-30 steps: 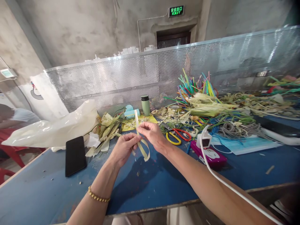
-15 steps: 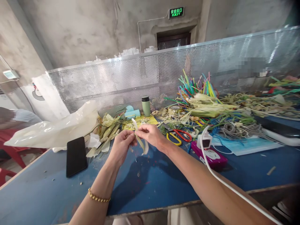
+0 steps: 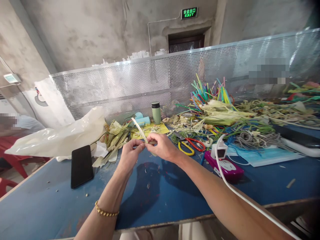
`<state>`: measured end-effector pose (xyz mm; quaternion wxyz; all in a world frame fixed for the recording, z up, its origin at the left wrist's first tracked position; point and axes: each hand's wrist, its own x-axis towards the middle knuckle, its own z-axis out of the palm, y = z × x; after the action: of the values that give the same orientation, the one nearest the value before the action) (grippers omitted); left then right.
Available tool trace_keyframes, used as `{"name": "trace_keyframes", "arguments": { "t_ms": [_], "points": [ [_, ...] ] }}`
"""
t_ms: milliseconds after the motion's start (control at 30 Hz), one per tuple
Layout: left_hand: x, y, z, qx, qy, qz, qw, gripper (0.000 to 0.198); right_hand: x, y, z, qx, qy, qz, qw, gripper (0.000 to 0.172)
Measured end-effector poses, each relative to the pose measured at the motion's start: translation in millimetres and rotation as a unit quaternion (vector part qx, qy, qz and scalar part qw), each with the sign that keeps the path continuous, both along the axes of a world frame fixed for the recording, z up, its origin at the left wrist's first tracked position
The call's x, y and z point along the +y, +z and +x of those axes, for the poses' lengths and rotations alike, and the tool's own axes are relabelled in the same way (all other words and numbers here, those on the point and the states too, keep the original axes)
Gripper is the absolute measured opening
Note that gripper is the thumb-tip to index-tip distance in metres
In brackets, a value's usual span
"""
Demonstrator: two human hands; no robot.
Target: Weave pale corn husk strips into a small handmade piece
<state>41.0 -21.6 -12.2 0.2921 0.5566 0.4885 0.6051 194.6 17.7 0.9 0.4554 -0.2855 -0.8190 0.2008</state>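
My left hand [image 3: 130,154] and my right hand [image 3: 161,146] meet above the blue table [image 3: 160,196], fingertips pinched together on a pale husk strip [image 3: 139,129]. The strip sticks up and to the left from between the fingers; its lower part is hidden behind my hands. A gold bead bracelet [image 3: 106,211] circles my left wrist. Just beyond my hands lie a pile of corn husks [image 3: 115,140] and a yellow sheet [image 3: 150,129].
A black phone [image 3: 81,165] lies left, beside a cream plastic bag [image 3: 60,136]. Scissors with red and yellow handles [image 3: 190,146], a magenta power strip [image 3: 226,165] with white cable, a green flask [image 3: 156,112], coloured strips [image 3: 212,95] and a perforated metal screen [image 3: 175,76] stand beyond. A person sits far left.
The loop of strip that hung below my hands has been drawn up; my fingertips have closed together and the strip's free end now tilts up to the left.
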Motion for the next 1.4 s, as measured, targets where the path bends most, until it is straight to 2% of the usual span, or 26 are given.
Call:
{"name": "trace_keyframes", "arguments": {
  "t_ms": [233,433,967,1233,1400],
  "points": [
    [-6,7.0,2,-0.076,-0.046,-0.02,0.996,0.014,-5,-0.5,-3,0.044,-0.016,-0.006,0.999,0.002],
    [-6,7.8,1,-0.085,-0.039,-0.025,0.995,0.015,-5,-0.2,-4,0.083,0.012,-0.057,0.995,0.001],
    [-9,11.0,0,-0.074,-0.042,-0.015,0.996,0.011,-2,2.6,-4,0.114,0.004,-0.1,0.988,0.006],
    [-10,13.4,1,0.017,-0.043,-0.007,0.999,0.017,-3,0.3,-4,0.098,0.042,-0.136,0.985,0.007],
    [-7,10.5,-1,0.019,-0.046,0.015,0.999,0.018,1,-0.5,0,0.09,0.083,-0.15,0.981,0.023]
  ]
}}
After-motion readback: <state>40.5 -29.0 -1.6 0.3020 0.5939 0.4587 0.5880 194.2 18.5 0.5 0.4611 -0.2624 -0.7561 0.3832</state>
